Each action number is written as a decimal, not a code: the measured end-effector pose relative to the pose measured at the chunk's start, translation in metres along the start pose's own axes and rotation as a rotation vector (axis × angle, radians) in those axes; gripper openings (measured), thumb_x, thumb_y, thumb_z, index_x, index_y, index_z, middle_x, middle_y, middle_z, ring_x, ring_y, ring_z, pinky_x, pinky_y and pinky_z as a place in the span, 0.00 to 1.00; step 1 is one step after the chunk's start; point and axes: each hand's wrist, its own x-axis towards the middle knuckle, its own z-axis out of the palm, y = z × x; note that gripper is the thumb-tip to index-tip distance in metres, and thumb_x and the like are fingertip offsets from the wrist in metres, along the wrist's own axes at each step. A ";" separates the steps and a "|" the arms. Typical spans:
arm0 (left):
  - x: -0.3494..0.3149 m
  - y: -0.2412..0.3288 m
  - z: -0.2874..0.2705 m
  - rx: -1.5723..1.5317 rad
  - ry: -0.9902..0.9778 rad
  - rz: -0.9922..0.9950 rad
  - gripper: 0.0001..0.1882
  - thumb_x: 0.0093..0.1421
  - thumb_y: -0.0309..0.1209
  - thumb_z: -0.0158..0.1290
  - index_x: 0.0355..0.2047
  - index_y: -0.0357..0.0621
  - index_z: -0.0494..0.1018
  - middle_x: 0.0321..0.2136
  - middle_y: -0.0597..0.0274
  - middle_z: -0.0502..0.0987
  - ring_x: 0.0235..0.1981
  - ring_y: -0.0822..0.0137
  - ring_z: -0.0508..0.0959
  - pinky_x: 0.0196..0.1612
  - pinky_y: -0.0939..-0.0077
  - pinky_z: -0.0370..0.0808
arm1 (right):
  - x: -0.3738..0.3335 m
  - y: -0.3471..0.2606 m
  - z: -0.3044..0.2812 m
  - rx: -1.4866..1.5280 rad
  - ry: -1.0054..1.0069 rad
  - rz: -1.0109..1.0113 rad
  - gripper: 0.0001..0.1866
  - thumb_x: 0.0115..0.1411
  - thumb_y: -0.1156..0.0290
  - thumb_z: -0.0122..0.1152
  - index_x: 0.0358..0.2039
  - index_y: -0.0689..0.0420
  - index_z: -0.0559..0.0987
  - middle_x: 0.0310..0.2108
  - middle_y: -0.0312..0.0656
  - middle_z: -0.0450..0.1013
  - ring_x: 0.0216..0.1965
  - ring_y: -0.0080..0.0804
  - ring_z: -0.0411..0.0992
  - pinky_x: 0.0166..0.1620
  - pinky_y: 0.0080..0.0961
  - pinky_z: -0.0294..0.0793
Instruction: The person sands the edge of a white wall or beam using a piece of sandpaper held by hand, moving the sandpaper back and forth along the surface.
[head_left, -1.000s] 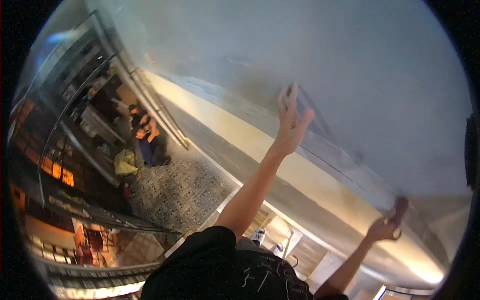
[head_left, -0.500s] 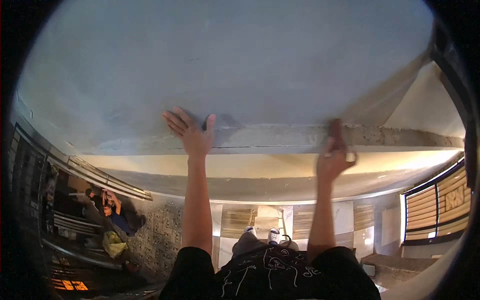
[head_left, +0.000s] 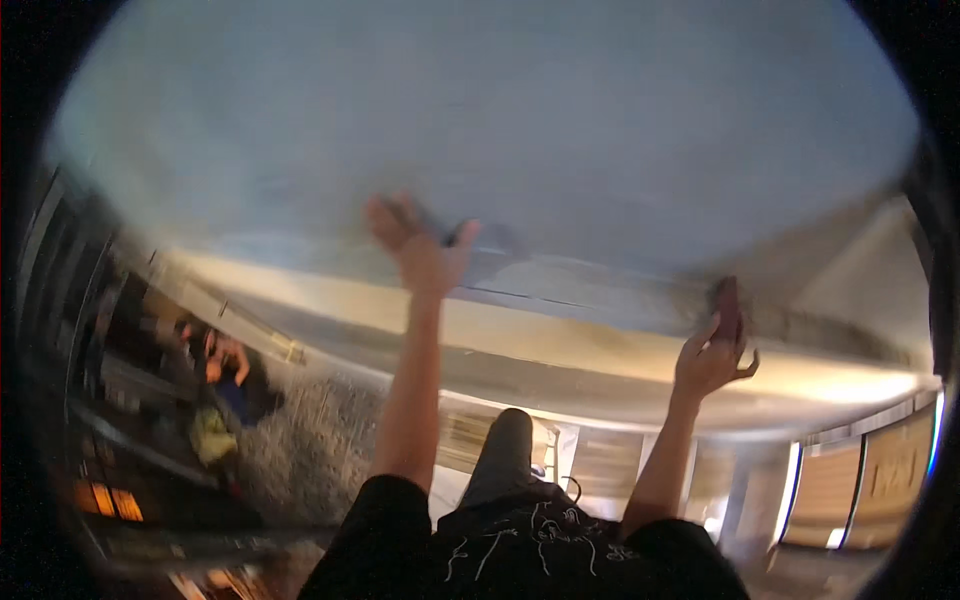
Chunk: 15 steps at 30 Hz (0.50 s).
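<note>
My left hand [head_left: 425,245] lies against the grey plastered wall surface [head_left: 560,130], just above its lower edge. Its fingers are spread and hold nothing, though motion smears their tips. Further right, my right hand [head_left: 708,365] grips a small dark red-brown flat pad [head_left: 730,308], with one finger sticking out to the side. The pad meets the rough strip along the wall's lower edge. Blur hides what the pad is made of.
Below the edge runs a pale lit ledge [head_left: 600,345]. My bent knee [head_left: 505,450] rises over a tiled floor far below. At lower left, another person [head_left: 225,365] is beside a yellowish bag [head_left: 213,437] and dark railings. A barred window [head_left: 890,475] stands at right.
The view has tilted and blurred. My right hand with the pad has moved right and lower in the picture; my left hand appears slightly further right. One knee has come up into view.
</note>
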 end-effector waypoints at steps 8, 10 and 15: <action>0.004 0.023 0.001 0.008 -0.020 -0.061 0.59 0.49 0.67 0.50 0.66 0.33 0.41 0.65 0.30 0.35 0.67 0.35 0.35 0.63 0.34 0.35 | -0.017 0.012 0.031 0.776 -0.233 -0.179 0.20 0.67 0.67 0.40 0.49 0.70 0.73 0.50 0.56 0.70 0.52 0.43 0.70 0.55 0.38 0.69; 0.000 0.023 -0.008 0.036 -0.021 -0.102 0.60 0.48 0.68 0.49 0.66 0.34 0.42 0.65 0.30 0.35 0.67 0.35 0.35 0.63 0.34 0.34 | 0.008 0.078 0.044 0.315 -0.124 -0.055 0.20 0.67 0.67 0.39 0.47 0.69 0.75 0.47 0.53 0.72 0.49 0.40 0.72 0.52 0.35 0.71; -0.006 0.024 -0.011 0.034 -0.088 -0.160 0.61 0.47 0.70 0.48 0.66 0.35 0.43 0.66 0.33 0.34 0.68 0.39 0.32 0.63 0.33 0.34 | -0.014 -0.039 -0.022 0.503 -0.097 0.233 0.23 0.68 0.63 0.40 0.38 0.68 0.80 0.38 0.53 0.77 0.43 0.38 0.76 0.46 0.28 0.75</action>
